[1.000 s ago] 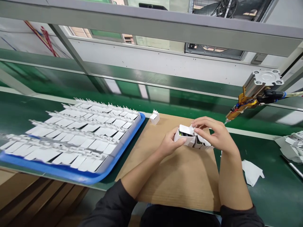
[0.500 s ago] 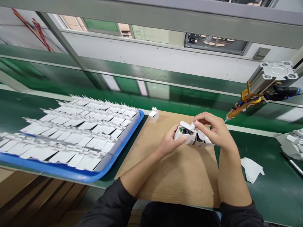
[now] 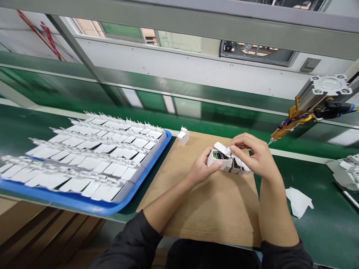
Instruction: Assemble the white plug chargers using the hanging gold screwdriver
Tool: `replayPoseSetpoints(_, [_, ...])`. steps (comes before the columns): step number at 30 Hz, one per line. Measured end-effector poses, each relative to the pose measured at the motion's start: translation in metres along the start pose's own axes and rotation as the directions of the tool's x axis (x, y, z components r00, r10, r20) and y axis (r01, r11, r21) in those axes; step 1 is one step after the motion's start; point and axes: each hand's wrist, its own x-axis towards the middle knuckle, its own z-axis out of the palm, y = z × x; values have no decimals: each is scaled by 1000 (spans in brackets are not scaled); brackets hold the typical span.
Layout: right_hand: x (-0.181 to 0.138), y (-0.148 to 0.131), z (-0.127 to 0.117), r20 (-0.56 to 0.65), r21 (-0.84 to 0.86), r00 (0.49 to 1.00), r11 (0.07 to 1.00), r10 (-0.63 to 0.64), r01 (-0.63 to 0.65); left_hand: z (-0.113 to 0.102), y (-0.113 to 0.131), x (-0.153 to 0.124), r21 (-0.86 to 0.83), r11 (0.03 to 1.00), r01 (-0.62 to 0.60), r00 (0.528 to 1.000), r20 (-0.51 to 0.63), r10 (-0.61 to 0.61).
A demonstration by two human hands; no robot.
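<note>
My left hand (image 3: pixel 204 166) is closed around a white charger housing (image 3: pixel 215 163), whose open end shows a green circuit board and dark parts inside. Between the fingers of my right hand (image 3: pixel 249 153) is a white plug cover (image 3: pixel 223 148), tilted over the housing's open end. Right beside this housing, partly under my right hand, stand more open white housings (image 3: pixel 241 169) with covers leaning on them. All of these rest on a brown cardboard sheet (image 3: pixel 196 209). Alone near the sheet's far left corner is another white charger (image 3: pixel 183 136), its plug pins pointing up.
Left of the cardboard, a blue tray (image 3: pixel 123 203) holds rows of white chargers (image 3: pixel 92 160). A dispenser with a fine nozzle (image 3: pixel 283 129) hangs at the right. On the green bench lie a white scrap (image 3: pixel 299 201), a pen-like tool (image 3: pixel 347 196) and a bag of white parts (image 3: pixel 346 168).
Both hands stay nearly in place at the housing. The plug cover has tilted slightly between my right fingers, and the whole view has shifted a little.
</note>
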Motion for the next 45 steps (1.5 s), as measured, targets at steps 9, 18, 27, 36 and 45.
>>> replayPoseSetpoints(9, [-1,-10,-5,29,-27,995,995,-91,92,-1,1,0,-34,999,-20,1000,-13,19])
replayPoseSetpoints(18, [0,-14,-8,48,-38,976,976,-211,213,-3,-4,-2,-58,996,-68,998,0,68])
replayPoseSetpoints(27, [-1,-14,-6,19,-40,972,972,-232,233,0,-1,-2,-159,978,-134,990,19,138])
replayPoseSetpoints(36, [-1,-2,5,-97,-146,985,981,-142,127,5,-3,-2,-63,997,-49,989,-143,39])
replayPoseSetpoints(45, [-9,23,-43,-908,-225,326,962,-264,153,4,-17,-6,-38,992,-121,981,-158,114])
